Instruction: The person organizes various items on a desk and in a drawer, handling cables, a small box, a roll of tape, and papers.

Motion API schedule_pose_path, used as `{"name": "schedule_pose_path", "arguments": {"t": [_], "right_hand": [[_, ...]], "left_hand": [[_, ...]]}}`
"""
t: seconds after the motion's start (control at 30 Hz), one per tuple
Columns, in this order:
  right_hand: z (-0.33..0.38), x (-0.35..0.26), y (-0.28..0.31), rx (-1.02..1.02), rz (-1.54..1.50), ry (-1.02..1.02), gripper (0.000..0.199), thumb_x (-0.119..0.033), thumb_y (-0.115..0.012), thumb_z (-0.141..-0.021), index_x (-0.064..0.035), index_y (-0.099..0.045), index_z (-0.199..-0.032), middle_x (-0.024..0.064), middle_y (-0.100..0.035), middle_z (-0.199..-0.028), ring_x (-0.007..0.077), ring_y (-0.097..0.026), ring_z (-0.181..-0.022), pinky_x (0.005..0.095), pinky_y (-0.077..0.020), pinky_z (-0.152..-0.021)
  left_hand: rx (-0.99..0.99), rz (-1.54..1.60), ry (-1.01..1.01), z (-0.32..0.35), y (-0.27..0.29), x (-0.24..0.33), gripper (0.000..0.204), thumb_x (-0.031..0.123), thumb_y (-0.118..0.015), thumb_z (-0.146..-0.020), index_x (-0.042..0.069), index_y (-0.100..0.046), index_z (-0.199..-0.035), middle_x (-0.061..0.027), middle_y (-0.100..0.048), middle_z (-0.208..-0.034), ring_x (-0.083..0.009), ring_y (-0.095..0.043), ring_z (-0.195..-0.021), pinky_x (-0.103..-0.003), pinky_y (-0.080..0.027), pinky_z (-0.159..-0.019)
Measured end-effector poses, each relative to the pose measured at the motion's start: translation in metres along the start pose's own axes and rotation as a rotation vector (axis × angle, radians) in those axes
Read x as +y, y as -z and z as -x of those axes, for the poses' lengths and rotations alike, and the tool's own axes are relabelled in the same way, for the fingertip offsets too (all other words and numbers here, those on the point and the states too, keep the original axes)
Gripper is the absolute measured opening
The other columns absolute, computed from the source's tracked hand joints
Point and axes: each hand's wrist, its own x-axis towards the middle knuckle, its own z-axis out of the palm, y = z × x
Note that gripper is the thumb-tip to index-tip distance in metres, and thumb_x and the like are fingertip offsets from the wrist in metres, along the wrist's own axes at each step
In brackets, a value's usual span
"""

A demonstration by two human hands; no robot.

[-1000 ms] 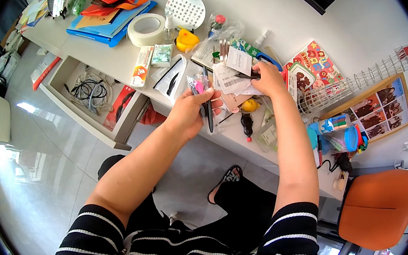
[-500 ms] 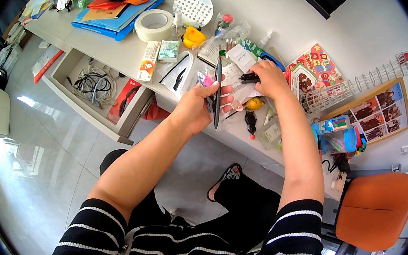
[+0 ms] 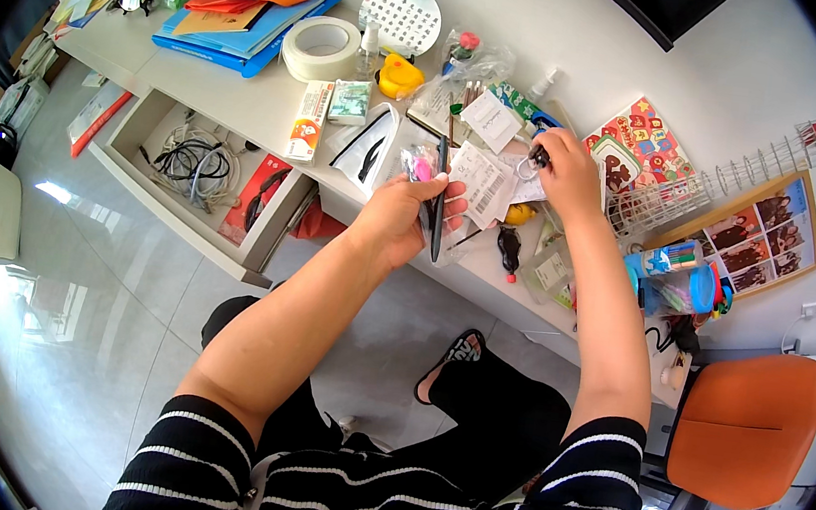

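My left hand point(image 3: 394, 215) is closed around a dark pen point(image 3: 438, 203) that stands nearly upright in the picture. A clear plastic packet with a pink thing point(image 3: 423, 170) inside is in the same grip. Over the right part of the desk, my right hand point(image 3: 572, 178) pinches a small black object point(image 3: 539, 156), mostly covered by the fingers. A pale ring point(image 3: 526, 169) shows just below it; whether they are joined I cannot tell. Between the hands lie a printed white paper slip point(image 3: 485, 191) and a white card point(image 3: 491, 120). A small yellow item point(image 3: 520, 213) is under my right wrist.
An open drawer point(image 3: 264, 239) with coiled cables sticks out at left. On the desk stand a tape roll point(image 3: 320, 49), a yellow duck point(image 3: 400, 77), small boxes point(image 3: 311, 120) and blue folders point(image 3: 236, 44). A wire rack point(image 3: 671, 199) and a photo frame point(image 3: 768, 231) are at right.
My right hand has lifted away from the pile and moved right, taking the black object along. The pale ring and more of the paper slip now show. My left hand keeps the pen, slightly shifted.
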Motion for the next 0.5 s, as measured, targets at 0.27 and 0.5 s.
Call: {"name": "schedule_pose_path", "arguments": {"t": [0.27, 0.5], "right_hand": [[0.003, -0.103, 0.024, 0.069, -0.197, 0.549, 0.025, -0.007, -0.062, -0.069, -0.0034, -0.059, -0.094, 0.007, -0.051, -0.091, 0.0229, -0.057, -0.075, 0.0331, -0.0487, -0.059], [0.003, -0.115, 0.009, 0.019, -0.294, 0.479, 0.032, -0.001, -0.058, -0.07, -0.0039, -0.061, -0.102, 0.0105, -0.055, -0.105, 0.0275, -0.058, -0.089, 0.0359, -0.0498, -0.074]], "left_hand": [[-0.163, 0.204, 0.062, 0.001, -0.005, -0.008, 0.024, 0.027, -0.051, -0.094, 0.005, -0.055, -0.103, -0.0085, -0.062, -0.097, -0.0194, -0.061, -0.087, -0.036, -0.051, -0.077], [-0.193, 0.178, 0.018, -0.004, 0.006, -0.004, 0.026, 0.034, -0.059, -0.088, 0.009, -0.061, -0.096, -0.0036, -0.064, -0.088, -0.0151, -0.062, -0.079, -0.031, -0.053, -0.07]]}}
